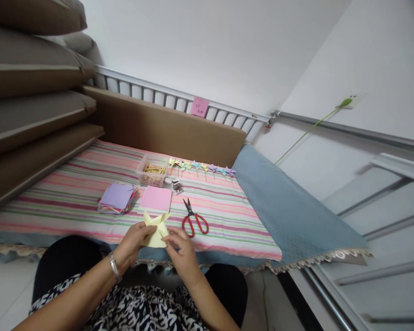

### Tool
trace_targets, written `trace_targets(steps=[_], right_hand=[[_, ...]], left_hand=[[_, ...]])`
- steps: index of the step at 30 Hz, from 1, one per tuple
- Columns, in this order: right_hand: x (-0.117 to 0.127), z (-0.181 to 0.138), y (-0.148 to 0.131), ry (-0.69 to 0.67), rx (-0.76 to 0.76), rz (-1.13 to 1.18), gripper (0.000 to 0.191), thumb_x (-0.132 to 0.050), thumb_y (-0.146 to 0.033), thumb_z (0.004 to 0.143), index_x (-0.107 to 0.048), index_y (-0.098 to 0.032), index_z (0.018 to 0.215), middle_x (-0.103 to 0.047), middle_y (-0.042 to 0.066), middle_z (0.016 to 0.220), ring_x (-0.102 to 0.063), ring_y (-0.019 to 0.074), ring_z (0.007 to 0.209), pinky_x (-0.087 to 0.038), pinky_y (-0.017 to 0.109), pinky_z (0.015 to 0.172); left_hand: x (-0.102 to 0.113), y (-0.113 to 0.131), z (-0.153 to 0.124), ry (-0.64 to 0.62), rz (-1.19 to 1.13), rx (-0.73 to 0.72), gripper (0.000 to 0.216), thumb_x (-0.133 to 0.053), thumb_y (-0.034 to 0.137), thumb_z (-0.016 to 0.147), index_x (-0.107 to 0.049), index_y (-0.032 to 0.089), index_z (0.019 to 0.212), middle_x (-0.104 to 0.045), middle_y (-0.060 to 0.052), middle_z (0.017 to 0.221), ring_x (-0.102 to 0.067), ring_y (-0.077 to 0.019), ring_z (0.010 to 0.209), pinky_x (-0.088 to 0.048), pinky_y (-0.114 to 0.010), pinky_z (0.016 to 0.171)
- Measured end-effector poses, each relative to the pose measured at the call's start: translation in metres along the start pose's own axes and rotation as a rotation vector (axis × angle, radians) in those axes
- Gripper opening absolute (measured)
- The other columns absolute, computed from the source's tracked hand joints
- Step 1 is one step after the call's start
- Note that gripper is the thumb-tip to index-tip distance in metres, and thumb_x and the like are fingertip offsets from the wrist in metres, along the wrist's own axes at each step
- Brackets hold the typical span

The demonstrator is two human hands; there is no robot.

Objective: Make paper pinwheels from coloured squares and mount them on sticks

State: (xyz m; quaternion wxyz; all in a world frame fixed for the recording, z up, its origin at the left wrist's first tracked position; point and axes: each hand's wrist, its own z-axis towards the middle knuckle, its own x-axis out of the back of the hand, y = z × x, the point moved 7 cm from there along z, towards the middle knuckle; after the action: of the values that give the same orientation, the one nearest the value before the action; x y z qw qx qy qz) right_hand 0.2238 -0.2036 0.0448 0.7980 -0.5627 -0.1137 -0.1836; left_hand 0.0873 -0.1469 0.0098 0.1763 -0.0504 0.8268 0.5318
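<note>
Low in the frame, left of center, we see a piece of yellow paper held over the near edge of the striped cloth, its upper part bent into points and its lower part broad and smooth. Our left hand (the one with the silver bracelet) grasps it from the left, the thumb pressed on its face. Our right hand has bent fingers touching its right edge; whether they pinch it, we cannot tell.

Just right of the paper lie the red-handled scissors, blades parted and aimed toward the top of the frame. Above our left hand we find a pink paper stack, and farther left a purple-topped paper stack, somewhat unevenly piled. Higher up, a clear plastic box holds thin sticks, with a small packet (its contents too small for us to name) to its lower right. Right of the box, at mid-frame, small paper pinwheels in yellow, green, blue and purple form a row along the cloth.
</note>
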Motion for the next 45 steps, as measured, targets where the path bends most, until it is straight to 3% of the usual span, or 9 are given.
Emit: trace_targets(steps=[8,17,27,36,45], right_hand=[[-0.001,0.004,0.005,0.027,-0.123,-0.065,0.010,-0.068,-0.015,0.071,-0.072,-0.023,0.076,-0.052,0.009,0.131,-0.042,0.0252,0.126,-0.032,0.041,0.104],[0.001,0.008,0.003,0.100,-0.128,-0.219,0.006,-0.064,-0.016,0.074,-0.069,-0.020,0.073,-0.056,0.010,0.119,-0.043,0.0246,0.122,-0.031,0.039,0.102],[-0.001,0.012,0.001,0.082,-0.135,-0.278,0.006,-0.067,-0.016,0.072,-0.066,-0.021,0.068,-0.058,0.008,0.113,-0.045,0.0245,0.118,-0.031,0.039,0.100],[-0.001,0.016,0.002,0.053,-0.151,-0.303,0.007,-0.063,-0.014,0.072,-0.066,-0.019,0.069,-0.059,0.012,0.116,-0.047,0.0249,0.118,-0.033,0.041,0.099],[-0.002,0.020,-0.002,0.055,-0.164,-0.355,0.010,-0.063,-0.012,0.070,-0.067,-0.020,0.068,-0.063,0.010,0.112,-0.050,0.0239,0.115,-0.034,0.041,0.099]], left_hand=[[-0.005,-0.004,-0.001,-0.043,0.038,-0.010,0.024,-0.076,0.030,0.051,-0.064,0.013,0.064,-0.064,0.001,0.052,-0.050,-0.0113,0.045,-0.034,-0.022,0.047],[-0.016,-0.014,-0.001,-0.143,0.073,-0.010,0.025,-0.074,0.028,0.054,-0.071,0.010,0.070,-0.067,-0.003,0.057,-0.054,-0.0134,0.052,-0.036,-0.023,0.053],[-0.013,-0.012,-0.003,-0.099,0.076,-0.008,0.024,-0.075,0.028,0.053,-0.071,0.011,0.069,-0.068,-0.003,0.058,-0.054,-0.0140,0.049,-0.036,-0.023,0.051],[-0.015,-0.012,-0.003,-0.197,0.076,0.017,0.024,-0.074,0.030,0.057,-0.073,0.012,0.073,-0.071,-0.004,0.063,-0.057,-0.0153,0.054,-0.038,-0.023,0.054],[-0.013,-0.013,-0.002,-0.186,0.085,0.027,0.030,-0.078,0.034,0.052,-0.072,0.012,0.071,-0.070,-0.003,0.061,-0.055,-0.0146,0.053,-0.038,-0.023,0.054]])
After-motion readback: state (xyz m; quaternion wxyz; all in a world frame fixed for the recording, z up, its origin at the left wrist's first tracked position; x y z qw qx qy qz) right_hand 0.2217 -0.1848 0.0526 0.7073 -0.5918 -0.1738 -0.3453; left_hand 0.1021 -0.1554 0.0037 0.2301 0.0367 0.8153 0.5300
